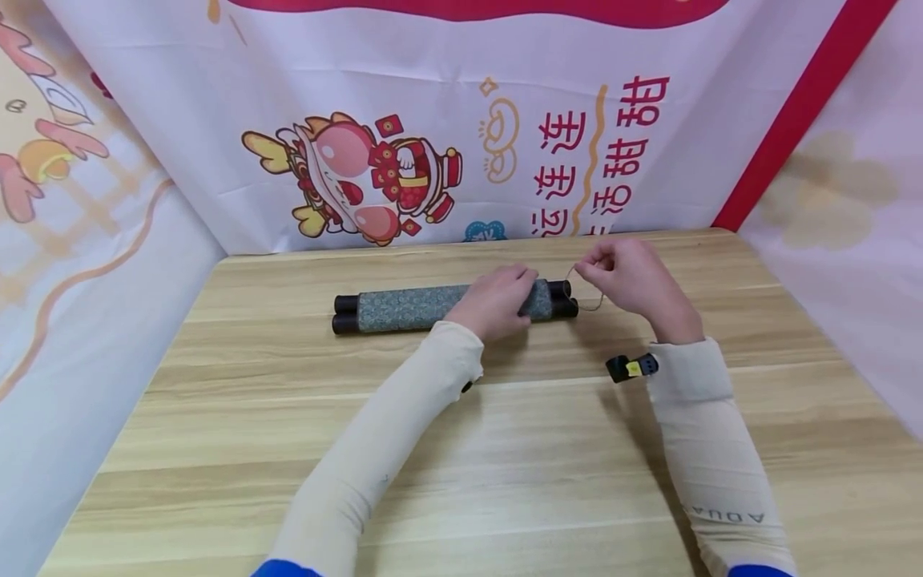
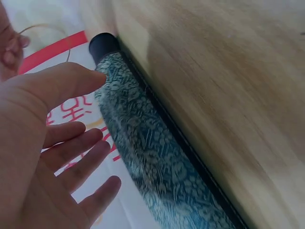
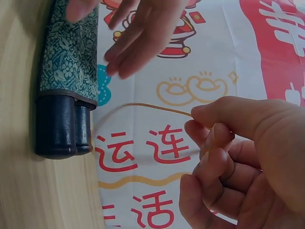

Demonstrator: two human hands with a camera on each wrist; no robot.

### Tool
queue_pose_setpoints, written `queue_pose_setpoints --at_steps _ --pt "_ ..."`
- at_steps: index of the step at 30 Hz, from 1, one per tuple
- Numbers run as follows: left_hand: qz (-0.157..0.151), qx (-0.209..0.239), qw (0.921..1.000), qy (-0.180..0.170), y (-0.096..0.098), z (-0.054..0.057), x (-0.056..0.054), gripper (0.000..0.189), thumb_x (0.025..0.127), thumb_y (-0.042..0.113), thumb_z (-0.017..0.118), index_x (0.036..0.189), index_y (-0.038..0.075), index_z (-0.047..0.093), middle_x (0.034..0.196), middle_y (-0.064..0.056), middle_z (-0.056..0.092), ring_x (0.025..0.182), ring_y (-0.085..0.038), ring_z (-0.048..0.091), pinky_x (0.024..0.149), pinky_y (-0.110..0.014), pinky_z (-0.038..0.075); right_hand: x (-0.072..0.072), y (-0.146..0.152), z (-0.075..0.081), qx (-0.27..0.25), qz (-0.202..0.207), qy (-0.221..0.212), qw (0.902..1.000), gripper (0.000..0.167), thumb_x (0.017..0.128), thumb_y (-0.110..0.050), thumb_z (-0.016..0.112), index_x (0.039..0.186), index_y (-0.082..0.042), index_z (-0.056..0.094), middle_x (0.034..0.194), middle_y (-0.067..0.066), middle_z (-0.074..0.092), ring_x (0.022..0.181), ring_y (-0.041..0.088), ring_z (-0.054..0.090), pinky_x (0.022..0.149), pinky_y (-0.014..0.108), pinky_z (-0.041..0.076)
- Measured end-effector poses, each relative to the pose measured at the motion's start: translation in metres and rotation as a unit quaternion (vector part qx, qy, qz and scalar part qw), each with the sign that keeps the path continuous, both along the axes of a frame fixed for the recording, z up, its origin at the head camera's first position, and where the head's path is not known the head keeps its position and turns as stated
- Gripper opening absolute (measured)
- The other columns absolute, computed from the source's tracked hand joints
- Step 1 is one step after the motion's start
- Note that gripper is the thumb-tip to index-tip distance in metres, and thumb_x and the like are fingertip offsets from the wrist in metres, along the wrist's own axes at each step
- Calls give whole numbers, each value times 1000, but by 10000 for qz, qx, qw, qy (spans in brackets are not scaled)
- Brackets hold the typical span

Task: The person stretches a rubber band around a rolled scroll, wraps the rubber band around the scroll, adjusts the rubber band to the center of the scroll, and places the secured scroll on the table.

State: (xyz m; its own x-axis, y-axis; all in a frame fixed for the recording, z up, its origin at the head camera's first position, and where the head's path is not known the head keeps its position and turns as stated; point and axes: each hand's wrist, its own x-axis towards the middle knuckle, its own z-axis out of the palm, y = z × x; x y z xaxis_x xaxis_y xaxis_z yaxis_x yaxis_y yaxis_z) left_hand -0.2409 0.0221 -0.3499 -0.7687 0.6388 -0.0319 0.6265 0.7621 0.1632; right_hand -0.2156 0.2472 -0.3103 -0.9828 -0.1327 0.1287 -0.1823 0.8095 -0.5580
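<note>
A rolled scroll [image 1: 413, 308] covered in green-blue patterned fabric lies crosswise on the wooden table, two black rod ends [image 3: 55, 126] sticking out at each side. My left hand [image 1: 497, 303] is over its right part; in the left wrist view its fingers [image 2: 95, 157] are spread and bent only slightly, the thumb tip at the fabric near the rod end. To the right of the scroll, my right hand [image 1: 629, 276] pinches a thin tan cord [image 3: 157, 107] between thumb and forefinger, its other fingers loosely curled. The cord bows in a loop toward the black rod ends.
Behind the table [image 1: 505, 457] hangs a white cloth [image 1: 433, 80] printed with red characters and a cartoon figure. More printed cloth [image 1: 72, 264] hangs at the left side. A small black device [image 1: 632, 368] is at the right wrist.
</note>
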Motion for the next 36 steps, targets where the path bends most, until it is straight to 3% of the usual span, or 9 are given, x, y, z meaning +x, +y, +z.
queue_pose_setpoints --at_steps 7,11,17,21,27,31,36 --pt "37 -347 9994 -7 20 -9 -14 68 94 34 80 152 11 52 153 -8 55 141 -28 54 116 -47 48 2 5 3 -13 -49 76 10000 22 102 -24 69 96 -4 77 86 10 68 78 23 56 64 33 45" --pt "71 -273 9995 -172 26 -11 -21 68 92 33 82 150 10 53 150 -9 56 139 -29 55 114 -48 50 2 7 5 10 -20 121 9999 22 102 -24 69 96 -5 78 86 10 69 79 23 57 65 34 46" --pt "441 -138 9982 -377 36 -10 -25 71 85 33 87 145 12 57 146 -9 61 134 -29 59 114 -53 49 1 8 7 7 -24 66 10000 22 102 -24 69 95 -5 76 88 11 68 80 24 57 64 33 46" --pt "721 -313 9968 -133 45 -11 -27 61 78 37 92 128 14 65 132 -6 68 123 -27 65 107 -54 53 1 7 7 -8 -51 33 10000 22 102 -24 70 96 -4 76 89 12 68 79 24 56 63 32 45" --pt "1011 -696 9924 46 55 -26 -39 43 75 40 85 108 18 68 116 0 73 107 -24 69 94 -47 57 1 4 1 -67 -12 42 10000 21 101 -24 71 94 -4 76 85 10 69 75 22 57 60 31 46" --pt "1085 -845 9905 17 55 -36 -48 38 76 42 81 104 19 71 115 1 74 103 -25 70 91 -46 58 2 5 -1 -138 -8 -3 9999 22 101 -24 70 95 -4 76 85 10 68 75 22 57 61 31 46" --pt "1203 -748 9899 -20 47 -40 -54 37 77 42 80 104 19 71 110 1 75 97 -25 70 84 -46 60 1 7 0 -138 -68 22 9999 20 101 -24 70 95 -6 76 83 9 67 74 22 56 61 32 45"
